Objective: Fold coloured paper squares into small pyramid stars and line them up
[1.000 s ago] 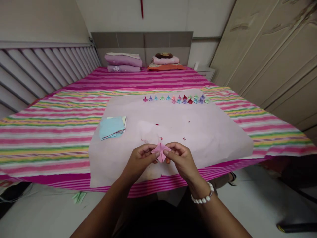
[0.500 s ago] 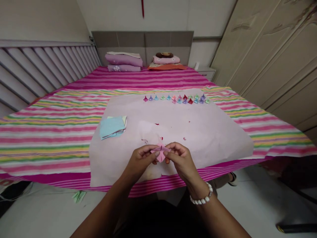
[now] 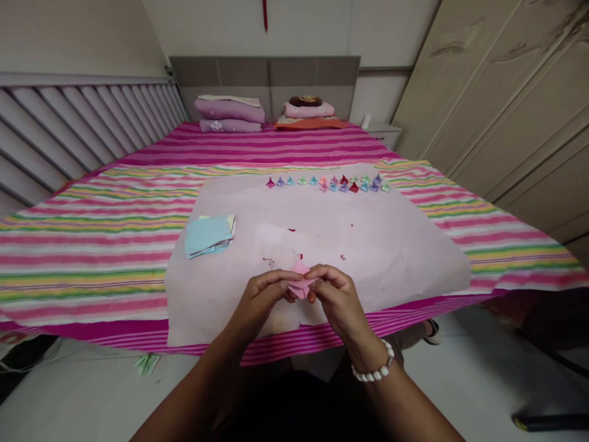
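Note:
A small pink origami piece [image 3: 301, 291] is held up between both hands near the front edge of the white sheet [image 3: 391, 239]. My left hand [image 3: 262, 299] pinches its left side, thumb and index finger closed on the paper. On the opposite side, my right hand [image 3: 337, 296] grips it the same way; a white bead bracelet [image 3: 373, 373] circles that wrist. The fingertips hide parts of the folds. Tiny dark red paper scraps [image 3: 300, 256] lie just beyond the hands.
Several small folded paper pieces [image 3: 354, 187] in mixed colours line the sheet's far edge. At the left is a stack of light blue paper [image 3: 208, 236]. Folded bedding [image 3: 230, 112] lies by the headboard [image 3: 243, 73]. A green paper piece [image 3: 147, 364] lies on the floor.
My index fingers have moved over the top of the pink origami piece. Its upper flap now shows as a broad pink point above the fingers.

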`<state>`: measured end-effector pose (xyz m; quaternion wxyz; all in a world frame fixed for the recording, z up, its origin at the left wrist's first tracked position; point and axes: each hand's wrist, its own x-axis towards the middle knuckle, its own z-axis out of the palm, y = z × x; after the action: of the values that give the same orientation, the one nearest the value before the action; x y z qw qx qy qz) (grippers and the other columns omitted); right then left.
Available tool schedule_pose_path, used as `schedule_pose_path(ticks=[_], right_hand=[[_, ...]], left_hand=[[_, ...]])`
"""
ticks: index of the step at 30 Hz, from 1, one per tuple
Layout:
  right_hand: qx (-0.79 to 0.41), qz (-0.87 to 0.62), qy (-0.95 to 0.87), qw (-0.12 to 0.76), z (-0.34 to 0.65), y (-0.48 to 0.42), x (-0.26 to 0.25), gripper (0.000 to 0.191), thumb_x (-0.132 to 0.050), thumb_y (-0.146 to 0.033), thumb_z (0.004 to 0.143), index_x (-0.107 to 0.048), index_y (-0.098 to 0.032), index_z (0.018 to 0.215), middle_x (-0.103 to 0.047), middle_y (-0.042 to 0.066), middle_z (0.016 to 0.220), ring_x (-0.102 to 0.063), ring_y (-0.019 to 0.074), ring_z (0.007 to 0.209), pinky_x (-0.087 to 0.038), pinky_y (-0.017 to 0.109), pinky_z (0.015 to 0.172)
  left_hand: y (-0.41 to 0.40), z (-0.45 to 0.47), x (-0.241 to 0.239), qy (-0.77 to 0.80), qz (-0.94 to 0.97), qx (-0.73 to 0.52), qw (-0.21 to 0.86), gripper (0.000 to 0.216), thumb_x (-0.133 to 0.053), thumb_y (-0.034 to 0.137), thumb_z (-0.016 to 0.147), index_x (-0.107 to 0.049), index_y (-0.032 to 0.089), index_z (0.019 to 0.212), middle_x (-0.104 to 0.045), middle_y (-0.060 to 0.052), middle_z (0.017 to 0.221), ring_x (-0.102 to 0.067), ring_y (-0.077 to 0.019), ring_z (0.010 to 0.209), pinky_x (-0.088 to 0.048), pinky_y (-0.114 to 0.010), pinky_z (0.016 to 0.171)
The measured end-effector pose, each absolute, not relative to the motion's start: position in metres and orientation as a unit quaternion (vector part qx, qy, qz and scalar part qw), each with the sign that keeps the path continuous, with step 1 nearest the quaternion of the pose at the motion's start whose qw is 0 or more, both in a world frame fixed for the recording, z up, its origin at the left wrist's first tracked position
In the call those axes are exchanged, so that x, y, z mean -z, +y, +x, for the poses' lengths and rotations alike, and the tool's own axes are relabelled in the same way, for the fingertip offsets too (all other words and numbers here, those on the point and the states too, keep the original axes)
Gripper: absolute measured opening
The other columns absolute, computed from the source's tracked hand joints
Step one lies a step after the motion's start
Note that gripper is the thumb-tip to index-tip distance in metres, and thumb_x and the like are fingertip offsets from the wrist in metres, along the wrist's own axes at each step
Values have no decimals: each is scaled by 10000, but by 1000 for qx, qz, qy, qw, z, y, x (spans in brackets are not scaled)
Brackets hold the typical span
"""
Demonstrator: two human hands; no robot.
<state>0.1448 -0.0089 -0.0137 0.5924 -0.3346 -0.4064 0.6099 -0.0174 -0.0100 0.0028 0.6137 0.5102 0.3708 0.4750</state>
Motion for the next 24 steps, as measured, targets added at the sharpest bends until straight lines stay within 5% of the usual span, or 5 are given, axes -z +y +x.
schedule_pose_path(ticks=[6,12,24], right_hand=[[-606,-314,-455,572,147,-11,16,121,-636,-237,770,-722,-215,852,-635,-3,676,-566,134,594,-451,279,598],[-573,-361,-467,568,148,-10,20,212,-806,-294,681,-694,-227,848,-630,-10,686,-558,137,621,-451,272,598],[-469,-387,-550,573,151,-11,11,191,-768,-278,731,-728,-237,914,-675,31,839,-587,164,740,-489,319,705]], left_hand=[[-11,-12,-11,455,538,-475,527,137,-748,289,708,-741,169,776,-677,-9,641,-584,-123,600,-485,-246,608],[-12,-16,-10,484,570,-469,470,190,-764,291,695,-754,192,857,-714,-23,722,-610,-141,657,-501,-264,658],[-12,-18,-11,494,650,-453,359,212,-719,252,746,-739,220,954,-727,-45,915,-654,-199,886,-510,-312,802]])
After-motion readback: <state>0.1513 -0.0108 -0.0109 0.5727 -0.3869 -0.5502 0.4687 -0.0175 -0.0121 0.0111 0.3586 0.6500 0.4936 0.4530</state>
